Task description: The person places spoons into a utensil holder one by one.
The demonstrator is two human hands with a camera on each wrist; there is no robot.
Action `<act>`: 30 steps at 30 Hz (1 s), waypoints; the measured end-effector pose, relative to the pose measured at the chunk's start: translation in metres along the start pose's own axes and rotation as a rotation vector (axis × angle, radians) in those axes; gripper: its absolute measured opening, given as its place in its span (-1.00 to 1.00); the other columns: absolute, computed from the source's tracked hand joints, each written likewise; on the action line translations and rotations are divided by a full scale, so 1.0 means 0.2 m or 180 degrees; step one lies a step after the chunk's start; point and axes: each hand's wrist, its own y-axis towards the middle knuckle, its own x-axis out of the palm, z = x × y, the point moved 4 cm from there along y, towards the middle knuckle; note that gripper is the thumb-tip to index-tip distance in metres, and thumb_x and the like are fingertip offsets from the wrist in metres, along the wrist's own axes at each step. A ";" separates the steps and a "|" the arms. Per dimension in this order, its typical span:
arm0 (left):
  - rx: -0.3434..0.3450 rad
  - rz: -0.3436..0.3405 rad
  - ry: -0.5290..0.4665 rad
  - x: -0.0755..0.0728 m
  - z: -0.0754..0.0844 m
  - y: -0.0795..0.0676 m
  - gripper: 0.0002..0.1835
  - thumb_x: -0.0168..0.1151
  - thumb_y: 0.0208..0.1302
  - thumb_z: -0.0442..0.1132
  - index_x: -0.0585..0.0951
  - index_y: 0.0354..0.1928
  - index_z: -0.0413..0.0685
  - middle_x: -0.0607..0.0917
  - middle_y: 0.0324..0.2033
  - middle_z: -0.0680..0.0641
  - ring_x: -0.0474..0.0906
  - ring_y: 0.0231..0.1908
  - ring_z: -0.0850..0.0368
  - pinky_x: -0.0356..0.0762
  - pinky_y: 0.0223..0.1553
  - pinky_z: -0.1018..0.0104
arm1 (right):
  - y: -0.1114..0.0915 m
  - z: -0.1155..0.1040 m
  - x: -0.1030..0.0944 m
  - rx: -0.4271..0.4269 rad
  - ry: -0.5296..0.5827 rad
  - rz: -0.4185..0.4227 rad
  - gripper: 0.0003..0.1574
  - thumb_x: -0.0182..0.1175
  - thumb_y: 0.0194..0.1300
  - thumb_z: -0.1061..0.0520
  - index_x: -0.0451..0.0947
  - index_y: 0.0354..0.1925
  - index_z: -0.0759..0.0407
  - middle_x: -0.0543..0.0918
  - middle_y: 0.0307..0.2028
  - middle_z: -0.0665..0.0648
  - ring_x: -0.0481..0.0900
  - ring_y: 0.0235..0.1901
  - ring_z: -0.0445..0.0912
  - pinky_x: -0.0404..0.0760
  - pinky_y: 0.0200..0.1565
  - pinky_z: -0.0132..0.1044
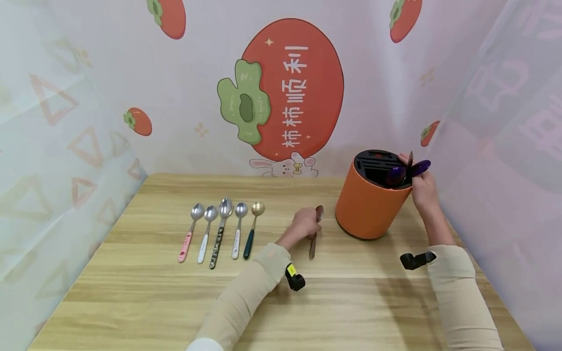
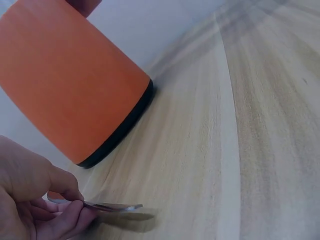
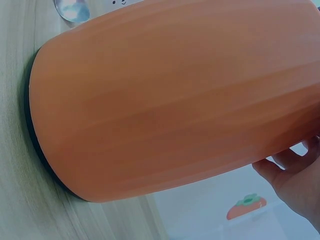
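In the head view, my left hand (image 1: pixel 304 223) pinches a metal spoon (image 1: pixel 313 246) by its middle, close to the table; the bowl points away from me. The left wrist view shows thumb and fingers meeting on the spoon (image 2: pixel 117 206), its handle end just above its shadow. My right hand (image 1: pixel 423 191) grips the upper right side of an orange knife holder (image 1: pixel 366 209) with a black slotted top. In the right wrist view, curled fingers (image 3: pixel 285 167) touch its wall. Several spoons, some with shiny purple bowls (image 1: pixel 420 168), stand in the holder by that hand; their handles are hidden.
Left of my left hand, several spoons lie in a row, bowls away from me: pink-handled (image 1: pixel 186 246), white, black patterned (image 1: pixel 216 248), white patterned, and dark green with a gold bowl (image 1: pixel 249 243). Printed curtains (image 1: pixel 175 97) surround the wooden table (image 1: pixel 153 302) at back and sides.
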 end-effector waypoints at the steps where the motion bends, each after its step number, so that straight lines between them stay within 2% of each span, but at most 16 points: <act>1: -0.0005 0.0007 -0.0028 0.00 -0.01 -0.01 -0.53 0.37 0.16 -0.25 0.26 -0.71 0.04 0.37 -0.67 0.07 0.44 -0.56 0.19 0.34 -0.48 0.42 | 0.00 0.00 0.00 0.0000 -0.0019 -0.0010 -0.29 -0.26 0.60 -0.16 0.33 0.39 0.28 0.25 0.49 0.25 0.07 0.53 0.11 -0.05 0.55 -0.05; 4: -0.0005 0.0065 -0.0192 -0.02 -0.02 -0.02 -0.55 0.36 0.16 -0.26 0.29 -0.70 0.04 0.40 -0.69 0.07 0.43 -0.58 0.18 0.33 -0.52 0.42 | -0.01 0.00 0.01 -0.0002 -0.0019 -0.0010 -0.30 -0.26 0.60 -0.16 0.33 0.39 0.28 0.25 0.48 0.25 0.07 0.53 0.10 -0.04 0.55 -0.06; 10: 0.0061 0.0237 -0.0501 -0.10 -0.02 -0.04 -0.61 0.35 0.19 -0.26 0.43 -0.73 0.00 0.49 -0.76 0.09 0.42 -0.65 0.23 0.33 -0.54 0.46 | 0.01 0.01 0.02 0.0047 0.0151 -0.0026 -0.29 -0.26 0.60 -0.16 0.31 0.41 0.29 0.23 0.50 0.26 0.04 0.54 0.02 -0.07 0.56 -0.13; 17: 0.0261 0.0375 -0.0884 -0.18 -0.01 -0.09 -0.53 0.29 0.22 -0.34 0.42 -0.83 0.03 0.46 -0.81 0.15 0.35 -0.71 0.32 0.26 -0.59 0.49 | 0.01 0.01 0.01 0.0039 0.0050 0.0028 -0.29 -0.26 0.60 -0.16 0.32 0.39 0.29 0.25 0.49 0.24 0.11 0.52 -0.04 -0.04 0.55 -0.17; 23: 0.0404 0.0517 -0.1020 -0.23 0.00 -0.12 -0.50 0.25 0.23 -0.37 0.41 -0.86 0.02 0.45 -0.81 0.14 0.29 -0.71 0.32 0.17 -0.61 0.49 | 0.00 0.01 0.01 0.0061 0.0104 -0.0024 -0.28 -0.27 0.60 -0.18 0.30 0.42 0.26 0.22 0.50 0.25 0.07 0.53 -0.03 -0.08 0.56 -0.14; 30: 0.0458 0.0670 -0.1095 -0.28 0.00 -0.13 -0.65 0.23 0.28 -0.31 0.64 -0.71 -0.07 0.70 -0.66 0.05 0.45 -0.66 0.32 0.23 -0.60 0.50 | 0.01 0.01 0.01 0.0015 0.0024 0.0000 -0.29 -0.28 0.60 -0.17 0.31 0.41 0.27 0.23 0.49 0.29 0.09 0.53 0.03 -0.04 0.55 -0.14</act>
